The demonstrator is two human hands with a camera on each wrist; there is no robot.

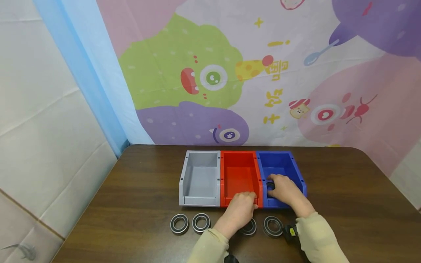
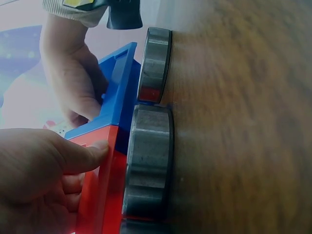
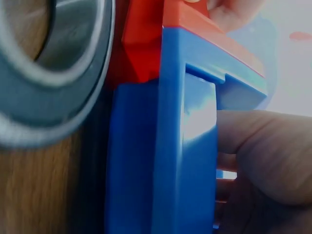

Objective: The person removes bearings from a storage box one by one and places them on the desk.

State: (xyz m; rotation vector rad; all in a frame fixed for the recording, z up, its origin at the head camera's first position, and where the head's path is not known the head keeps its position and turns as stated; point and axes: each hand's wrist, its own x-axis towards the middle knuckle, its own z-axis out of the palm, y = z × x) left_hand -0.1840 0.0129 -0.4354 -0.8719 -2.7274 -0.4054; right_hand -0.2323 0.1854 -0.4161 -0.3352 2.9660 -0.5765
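Note:
My left hand (image 1: pixel 239 211) holds the front lip of the red bin (image 1: pixel 237 175); in the left wrist view its thumb presses on the lip, with the fingers curled behind. My right hand (image 1: pixel 285 189) reaches into the blue bin (image 1: pixel 273 159), thumb and fingers around a dark ball bearing (image 1: pixel 270 187) near the bin's front left. The hand hides part of that bearing. In the right wrist view, the blue bin's front wall (image 3: pixel 168 161) covers the fingertips. Bearings lie flat before the bins, one (image 1: pixel 253 229) partly behind the left hand and another (image 1: pixel 266 226) near the right wrist.
A grey bin (image 1: pixel 201 179) stands left of the red one, all three side by side. Two more bearings (image 1: pixel 173 224) lie in front of it on the brown wooden table (image 1: pixel 138 204). A cartoon-printed curtain (image 1: pixel 184 73) hangs behind the table's back edge.

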